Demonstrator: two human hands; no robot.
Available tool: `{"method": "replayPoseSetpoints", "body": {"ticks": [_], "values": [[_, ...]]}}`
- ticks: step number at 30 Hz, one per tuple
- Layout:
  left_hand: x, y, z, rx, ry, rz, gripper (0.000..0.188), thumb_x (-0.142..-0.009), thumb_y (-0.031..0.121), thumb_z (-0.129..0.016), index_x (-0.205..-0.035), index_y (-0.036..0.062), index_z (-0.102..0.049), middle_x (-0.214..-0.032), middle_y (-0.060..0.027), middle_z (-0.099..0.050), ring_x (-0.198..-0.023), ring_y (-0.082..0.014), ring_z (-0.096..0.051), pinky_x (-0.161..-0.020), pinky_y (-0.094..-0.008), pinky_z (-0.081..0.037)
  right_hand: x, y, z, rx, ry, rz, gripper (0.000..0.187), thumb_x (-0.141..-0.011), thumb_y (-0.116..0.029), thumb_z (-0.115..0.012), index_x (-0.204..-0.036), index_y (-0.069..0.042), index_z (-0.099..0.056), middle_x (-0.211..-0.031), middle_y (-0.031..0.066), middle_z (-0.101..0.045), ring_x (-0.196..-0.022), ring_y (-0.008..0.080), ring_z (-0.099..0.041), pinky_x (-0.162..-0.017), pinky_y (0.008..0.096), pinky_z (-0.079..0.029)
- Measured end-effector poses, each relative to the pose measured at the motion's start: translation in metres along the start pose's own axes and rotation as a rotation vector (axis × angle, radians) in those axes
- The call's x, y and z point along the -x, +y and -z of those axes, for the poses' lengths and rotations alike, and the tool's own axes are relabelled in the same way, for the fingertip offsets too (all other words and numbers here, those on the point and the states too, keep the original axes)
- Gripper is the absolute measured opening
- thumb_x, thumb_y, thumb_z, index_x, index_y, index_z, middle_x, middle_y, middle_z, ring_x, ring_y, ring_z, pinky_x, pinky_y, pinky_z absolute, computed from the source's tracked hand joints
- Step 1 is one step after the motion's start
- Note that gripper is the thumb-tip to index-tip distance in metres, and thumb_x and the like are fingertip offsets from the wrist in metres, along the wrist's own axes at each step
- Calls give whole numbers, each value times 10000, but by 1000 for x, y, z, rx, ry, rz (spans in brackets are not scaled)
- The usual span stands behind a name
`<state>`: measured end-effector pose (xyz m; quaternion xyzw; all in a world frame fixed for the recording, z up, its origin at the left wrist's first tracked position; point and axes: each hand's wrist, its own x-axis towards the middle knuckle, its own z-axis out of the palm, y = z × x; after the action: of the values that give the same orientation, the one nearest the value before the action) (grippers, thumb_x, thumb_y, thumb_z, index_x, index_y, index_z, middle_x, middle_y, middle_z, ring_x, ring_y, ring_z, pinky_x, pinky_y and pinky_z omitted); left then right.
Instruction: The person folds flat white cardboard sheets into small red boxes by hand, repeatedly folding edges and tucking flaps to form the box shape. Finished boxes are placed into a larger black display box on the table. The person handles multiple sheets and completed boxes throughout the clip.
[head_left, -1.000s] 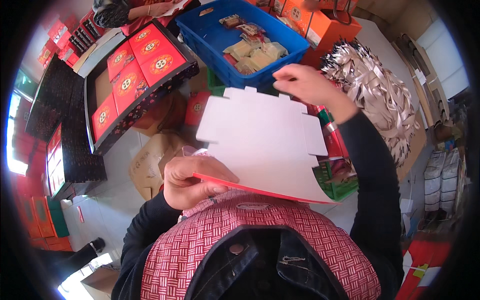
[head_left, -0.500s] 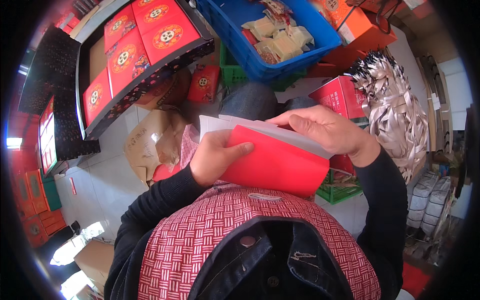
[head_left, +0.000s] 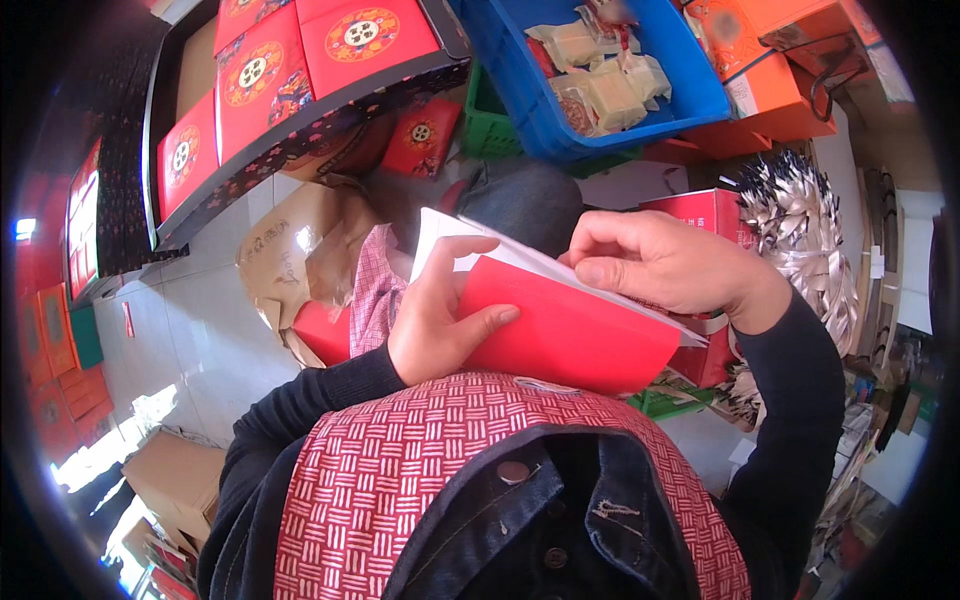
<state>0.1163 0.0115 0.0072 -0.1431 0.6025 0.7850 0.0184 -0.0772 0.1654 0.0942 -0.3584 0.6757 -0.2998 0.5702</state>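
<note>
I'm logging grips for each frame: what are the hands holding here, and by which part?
Both hold a folded red-and-white cardboard sheet. The left hand grips its left end, thumb across the red face; the right hand pinches the upper white edge.

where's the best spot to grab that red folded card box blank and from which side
Probably by its two short ends, one from each side: the red card blank lies long and flat across the lap, as the left hand and right hand pinch it now.

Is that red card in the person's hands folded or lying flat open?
Folded: the red card shows its red outer face, its white inside edge peeking along the top under the right hand.
</note>
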Motion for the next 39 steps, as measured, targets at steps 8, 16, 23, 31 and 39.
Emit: {"method": "replayPoseSetpoints", "body": {"ticks": [8,16,23,31,39], "values": [[-1,-19,6,-87,-49,-83,347,-803,98,-759,-1059,-6,-548,-927,-103,-650,-893,-131,-624,-790,-282,-519,-10,0,-19,-191,101,15,383,-949,-315,-584,-1193,-21,-614,-929,85,-675,-950,101,-592,-840,269,-474],[5,-13,4,40,-44,4,350,-818,52,-730,-1106,-32,-548,-1053,-107,-639,-981,-154,-617,-855,-287,-502,-9,-7,-33,-66,92,123,366,-941,-249,-584,-1210,-2,-605,-1071,156,-677,-964,179,-635,-847,295,-483],[11,-19,5,222,-3,-47,364,-825,24,-710,-1144,-32,-543,-1107,-116,-635,-1000,-164,-621,-861,-305,-510,-6,2,-46,234,221,227,424,-899,-288,-632,-1184,25,-602,-1077,240,-644,-962,363,-643,-824,375,-507],[12,-25,10,83,12,-58,366,-823,3,-705,-1144,-29,-532,-1050,-114,-636,-1001,-159,-619,-854,-300,-515,-10,-4,-59,436,277,262,434,-866,-214,-662,-1208,39,-575,-1085,235,-644,-966,349,-652,-823,369,-517],[13,-16,11,106,-51,-85,421,-836,-16,-686,-1204,-38,-482,-1108,-117,-615,-1053,-171,-604,-904,-316,-501,-18,3,-48,467,318,327,399,-869,-235,-637,-1159,38,-608,-1002,254,-653,-885,381,-656,-769,403,-529]]}}
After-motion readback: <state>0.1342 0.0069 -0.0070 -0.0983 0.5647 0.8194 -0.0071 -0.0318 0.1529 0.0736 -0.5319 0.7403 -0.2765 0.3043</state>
